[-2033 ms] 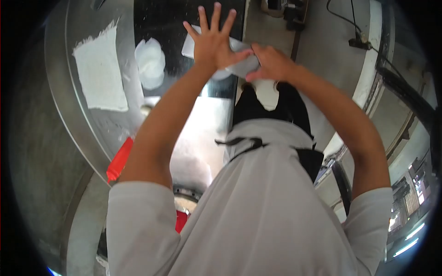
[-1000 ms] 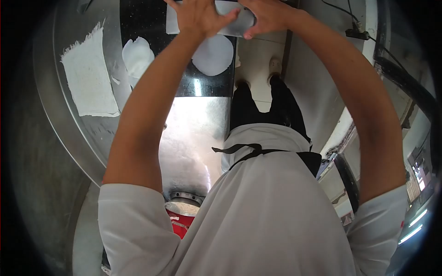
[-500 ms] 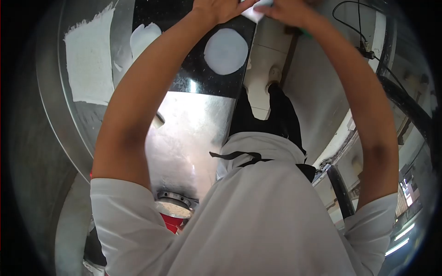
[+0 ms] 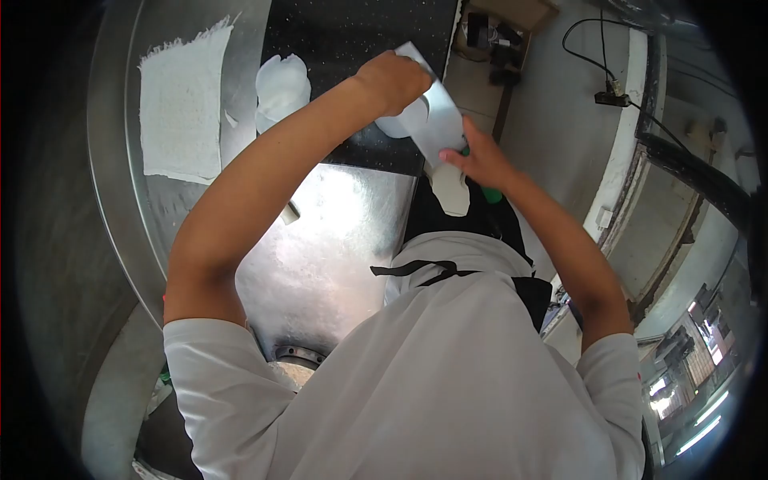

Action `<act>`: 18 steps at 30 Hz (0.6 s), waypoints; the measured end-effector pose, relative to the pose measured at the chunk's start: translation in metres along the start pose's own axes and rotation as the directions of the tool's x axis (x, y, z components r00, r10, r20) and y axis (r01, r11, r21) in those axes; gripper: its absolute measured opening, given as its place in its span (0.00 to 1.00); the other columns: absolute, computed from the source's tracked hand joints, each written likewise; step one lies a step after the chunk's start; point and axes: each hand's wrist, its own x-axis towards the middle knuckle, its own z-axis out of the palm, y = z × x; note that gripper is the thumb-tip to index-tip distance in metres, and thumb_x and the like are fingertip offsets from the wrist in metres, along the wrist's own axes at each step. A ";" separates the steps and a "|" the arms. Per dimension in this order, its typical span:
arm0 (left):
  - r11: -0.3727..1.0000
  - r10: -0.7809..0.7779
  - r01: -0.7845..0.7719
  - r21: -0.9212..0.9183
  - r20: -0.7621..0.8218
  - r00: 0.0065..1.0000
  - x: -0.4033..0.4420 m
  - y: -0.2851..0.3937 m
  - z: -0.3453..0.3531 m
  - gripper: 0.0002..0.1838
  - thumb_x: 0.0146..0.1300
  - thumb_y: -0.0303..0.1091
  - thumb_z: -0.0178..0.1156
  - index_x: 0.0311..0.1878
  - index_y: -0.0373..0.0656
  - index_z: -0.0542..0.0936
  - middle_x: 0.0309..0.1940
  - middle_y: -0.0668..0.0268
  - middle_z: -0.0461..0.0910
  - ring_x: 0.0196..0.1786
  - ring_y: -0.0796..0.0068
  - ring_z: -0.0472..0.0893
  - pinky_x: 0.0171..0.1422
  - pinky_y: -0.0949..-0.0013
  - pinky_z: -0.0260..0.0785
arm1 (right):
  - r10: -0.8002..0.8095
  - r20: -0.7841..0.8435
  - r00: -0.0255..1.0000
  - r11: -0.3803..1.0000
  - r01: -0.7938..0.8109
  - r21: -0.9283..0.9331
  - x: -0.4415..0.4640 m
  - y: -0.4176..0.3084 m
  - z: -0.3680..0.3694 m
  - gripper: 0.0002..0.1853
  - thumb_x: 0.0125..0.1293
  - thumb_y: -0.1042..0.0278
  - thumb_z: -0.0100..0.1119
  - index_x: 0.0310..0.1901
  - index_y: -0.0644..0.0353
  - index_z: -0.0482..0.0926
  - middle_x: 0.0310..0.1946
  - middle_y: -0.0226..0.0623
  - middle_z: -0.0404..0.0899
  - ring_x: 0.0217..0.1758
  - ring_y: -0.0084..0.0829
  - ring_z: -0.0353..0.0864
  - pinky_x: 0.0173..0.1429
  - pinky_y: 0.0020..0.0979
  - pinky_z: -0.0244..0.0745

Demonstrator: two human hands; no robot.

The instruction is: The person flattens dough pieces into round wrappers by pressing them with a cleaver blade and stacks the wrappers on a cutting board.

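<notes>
A broad flat knife blade [image 4: 445, 120] lies slantwise over the counter's edge, shiny on its upper face. My right hand [image 4: 484, 156] is closed on the lower end of the knife, where bits of a green handle show around the palm. My left hand [image 4: 396, 84] has its fingers curled against the blade's upper left edge; what they hold is hidden. Just below the left hand, a thin white dough round [image 4: 396, 126] is partly covered by the blade. Further left, behind my left forearm, several overlapping white dough rounds [image 4: 282, 86] lie on the counter.
A frayed white cloth [image 4: 184, 112] is spread on the steel surface at the left. The black speckled worktop [image 4: 344, 32] meets a shiny metal sheet [image 4: 336, 240] nearer my body. A short rod end [image 4: 290, 213] peeks from under my left forearm. Cables and a power strip [image 4: 613, 98] hang at the right.
Both hands have come down from the top edge, closer to my body, bringing the blade into full view. The blade now covers part of the dough round. The camera view has shifted slightly.
</notes>
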 end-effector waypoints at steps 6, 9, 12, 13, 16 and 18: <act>0.984 0.064 -0.094 -0.150 -0.198 0.978 -0.036 -0.016 -0.008 0.14 0.58 0.28 0.69 0.49 0.44 0.86 0.48 0.54 0.87 0.56 0.53 0.86 0.61 0.55 0.77 | 0.106 0.158 0.982 0.990 -0.090 -0.105 -0.052 -0.009 0.008 0.30 0.67 0.58 0.72 0.59 0.66 0.66 0.46 0.61 0.84 0.54 0.61 0.84 0.55 0.48 0.79; 0.889 -0.128 0.032 -0.456 -0.181 0.975 -0.047 -0.031 -0.010 0.15 0.56 0.28 0.70 0.46 0.38 0.82 0.43 0.54 0.86 0.54 0.47 0.84 0.61 0.53 0.75 | 0.102 0.211 0.972 0.993 -0.087 -0.079 -0.064 -0.020 -0.012 0.27 0.68 0.60 0.71 0.58 0.66 0.67 0.47 0.61 0.84 0.54 0.61 0.84 0.55 0.49 0.78; 0.778 -0.412 0.096 -0.621 -0.390 0.824 -0.057 -0.055 -0.002 0.15 0.57 0.30 0.71 0.46 0.36 0.81 0.41 0.51 0.85 0.49 0.45 0.85 0.56 0.53 0.76 | 0.098 0.162 0.982 0.993 -0.086 -0.081 -0.056 -0.020 -0.035 0.24 0.68 0.63 0.70 0.57 0.65 0.71 0.49 0.59 0.84 0.55 0.59 0.85 0.57 0.48 0.78; 0.711 -0.534 0.160 -0.685 -0.378 0.757 -0.059 -0.068 0.000 0.16 0.56 0.32 0.71 0.47 0.37 0.82 0.42 0.50 0.86 0.49 0.46 0.86 0.57 0.54 0.77 | 0.073 0.128 0.989 0.996 -0.066 -0.062 -0.050 -0.019 -0.042 0.24 0.68 0.63 0.70 0.58 0.65 0.71 0.49 0.58 0.85 0.54 0.59 0.85 0.57 0.48 0.78; 0.387 -0.823 0.234 -0.892 -0.219 0.525 -0.060 -0.117 0.035 0.19 0.57 0.38 0.72 0.48 0.37 0.83 0.40 0.50 0.87 0.45 0.54 0.88 0.52 0.58 0.80 | -0.014 0.030 0.999 1.000 0.014 0.000 -0.026 -0.007 -0.055 0.25 0.68 0.64 0.70 0.60 0.65 0.71 0.48 0.58 0.85 0.53 0.57 0.86 0.56 0.46 0.78; 0.125 -0.905 0.191 -0.974 -0.033 0.424 -0.076 -0.136 0.083 0.19 0.57 0.37 0.73 0.46 0.34 0.82 0.39 0.51 0.86 0.42 0.59 0.88 0.46 0.58 0.81 | 0.088 0.111 0.990 0.995 -0.093 0.039 -0.010 -0.008 -0.070 0.24 0.68 0.64 0.70 0.59 0.65 0.72 0.47 0.58 0.85 0.53 0.57 0.86 0.56 0.46 0.78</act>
